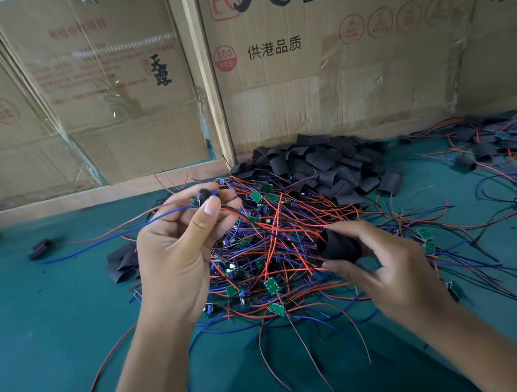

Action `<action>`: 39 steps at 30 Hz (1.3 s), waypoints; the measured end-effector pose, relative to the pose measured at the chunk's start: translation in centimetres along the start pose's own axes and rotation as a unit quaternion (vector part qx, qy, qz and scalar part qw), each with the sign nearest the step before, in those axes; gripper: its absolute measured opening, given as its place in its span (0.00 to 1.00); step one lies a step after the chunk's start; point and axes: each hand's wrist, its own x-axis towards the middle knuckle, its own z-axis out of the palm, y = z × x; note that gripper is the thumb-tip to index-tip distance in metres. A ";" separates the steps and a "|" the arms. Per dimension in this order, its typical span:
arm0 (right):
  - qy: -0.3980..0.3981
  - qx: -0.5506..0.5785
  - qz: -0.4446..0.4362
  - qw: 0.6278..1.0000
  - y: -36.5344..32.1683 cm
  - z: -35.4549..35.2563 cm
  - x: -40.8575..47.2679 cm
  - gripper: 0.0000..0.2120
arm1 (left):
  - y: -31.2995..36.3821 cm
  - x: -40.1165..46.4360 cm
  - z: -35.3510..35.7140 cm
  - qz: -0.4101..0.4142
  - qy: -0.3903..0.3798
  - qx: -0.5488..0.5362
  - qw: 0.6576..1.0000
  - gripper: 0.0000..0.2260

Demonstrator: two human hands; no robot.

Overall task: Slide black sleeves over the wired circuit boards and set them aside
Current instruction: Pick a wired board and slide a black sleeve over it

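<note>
Small green wired circuit board point(202, 196) pinched in left hand point(176, 258); short black tubular sleeve point(340, 245) gripped in right hand point(389, 271), four o'clock. Step: pairing. Next: thread wires through sleeve mouth.

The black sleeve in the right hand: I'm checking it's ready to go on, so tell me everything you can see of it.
The black sleeve is a short, matte tube of soft-looking dark material, like the loose pieces heaped by the cardboard wall. The right hand pinches it, thumb below and fingers above, and it bulges rounded rather than flat. It is held just above the tangle of red and blue wires, its far end pointing left. No board shows inside it; whether that end gapes open cannot be told.
</note>
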 end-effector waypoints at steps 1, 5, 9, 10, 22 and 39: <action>-0.002 -0.004 -0.002 1.000 -0.1 0.0 0.0 0.19 | -0.2 -0.1 0.2 -0.005 -0.003 -0.004 1.000 0.05; -0.004 -0.052 0.007 0.999 -0.6 0.1 -0.1 0.20 | -1.2 -0.6 1.1 -0.033 -0.024 -0.016 0.999 0.06; 0.010 -0.136 -0.029 0.990 -1.2 0.0 0.0 0.21 | -2.6 -1.5 2.4 -0.059 -0.044 -0.016 0.997 0.10; 0.003 -0.143 -0.030 0.989 -1.3 0.0 0.1 0.22 | -3.1 -1.7 2.7 -0.068 -0.049 -0.017 0.996 0.12; -0.011 -0.045 0.002 0.999 -2.4 -0.2 0.2 0.19 | -6.0 -3.5 4.6 -0.114 -0.072 0.013 0.991 0.08; -0.015 -0.097 0.003 0.995 -2.0 -1.0 0.4 0.21 | -6.3 -3.4 4.2 -0.134 -0.077 0.056 0.986 0.05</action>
